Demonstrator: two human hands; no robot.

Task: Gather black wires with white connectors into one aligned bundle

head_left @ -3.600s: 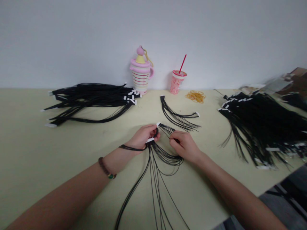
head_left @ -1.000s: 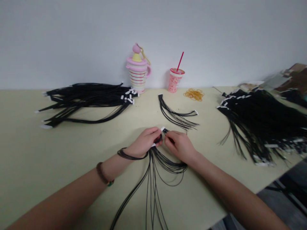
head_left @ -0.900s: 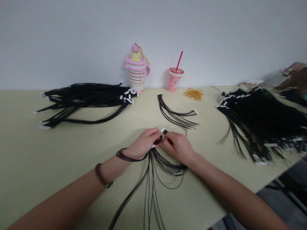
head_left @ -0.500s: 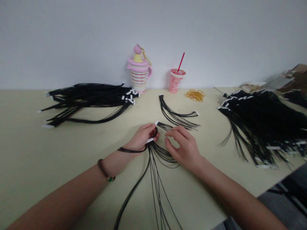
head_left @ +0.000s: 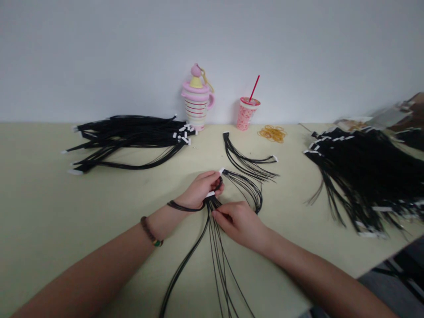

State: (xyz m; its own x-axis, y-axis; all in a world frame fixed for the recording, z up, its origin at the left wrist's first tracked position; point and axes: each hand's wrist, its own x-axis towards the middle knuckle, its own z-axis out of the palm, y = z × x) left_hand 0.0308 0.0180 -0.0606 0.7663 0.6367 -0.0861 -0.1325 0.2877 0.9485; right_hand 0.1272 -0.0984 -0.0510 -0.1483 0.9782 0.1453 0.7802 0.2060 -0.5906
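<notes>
Both forearms are bare, with no sleeves showing up to the near edge of the view. The left wrist wears a bead bracelet (head_left: 150, 230) of dark brown beads with a green bead among them. The left hand (head_left: 200, 190) and right hand (head_left: 241, 223) carry no rings or gloves.

Cup (head_left: 246, 115) stands right of mug (head_left: 196, 104), behind wires (head_left: 247, 162)
</notes>
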